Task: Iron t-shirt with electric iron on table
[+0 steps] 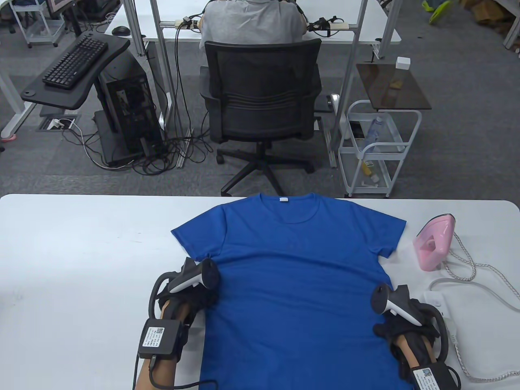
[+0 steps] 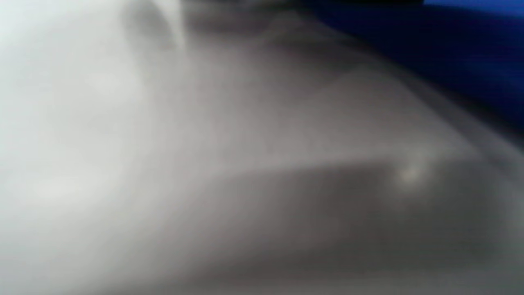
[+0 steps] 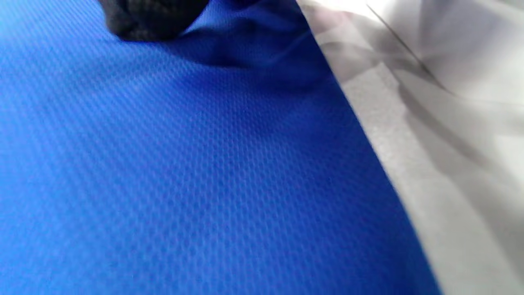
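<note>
A blue t-shirt (image 1: 292, 276) lies flat on the white table (image 1: 81, 252), collar toward the far edge. A pink electric iron (image 1: 434, 243) stands on end to the right of the shirt, and no hand touches it. My left hand (image 1: 194, 298) is at the shirt's left side edge, below the left sleeve; the tracker hides its fingers. My right hand (image 1: 391, 328) is at the shirt's right side edge. In the right wrist view a black gloved fingertip (image 3: 151, 18) touches the blue fabric (image 3: 184, 164) beside a small fold. The left wrist view is a blur of table with a strip of shirt (image 2: 470, 49).
The iron's white cord (image 1: 475, 276) loops over the table right of my right hand, with a white plug block (image 1: 436, 300) close to it. A black office chair (image 1: 262, 105) and a white trolley (image 1: 375, 150) stand beyond the far edge.
</note>
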Demonstrator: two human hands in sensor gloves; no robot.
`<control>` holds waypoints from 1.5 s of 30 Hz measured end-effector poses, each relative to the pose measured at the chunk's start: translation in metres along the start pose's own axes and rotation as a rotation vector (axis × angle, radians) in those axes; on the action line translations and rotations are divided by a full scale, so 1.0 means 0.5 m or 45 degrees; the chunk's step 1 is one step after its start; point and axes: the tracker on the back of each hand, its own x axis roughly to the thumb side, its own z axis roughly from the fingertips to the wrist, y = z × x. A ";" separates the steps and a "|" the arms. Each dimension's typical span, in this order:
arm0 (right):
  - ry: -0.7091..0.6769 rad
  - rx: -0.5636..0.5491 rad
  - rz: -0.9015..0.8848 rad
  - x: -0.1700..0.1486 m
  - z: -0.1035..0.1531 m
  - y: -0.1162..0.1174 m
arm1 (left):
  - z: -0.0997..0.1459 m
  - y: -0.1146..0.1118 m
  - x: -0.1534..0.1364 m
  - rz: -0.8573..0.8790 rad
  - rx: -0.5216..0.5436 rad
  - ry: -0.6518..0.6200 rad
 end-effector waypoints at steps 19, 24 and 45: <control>-0.037 -0.028 0.143 0.032 -0.002 0.001 | 0.124 -0.072 0.131 -0.141 0.081 -0.215; -0.050 -0.172 0.080 0.038 0.013 -0.009 | 0.147 -0.093 0.144 -0.321 0.039 -0.231; -0.075 -0.036 0.083 0.008 0.001 0.010 | 0.154 -0.100 0.137 -0.244 0.068 -0.194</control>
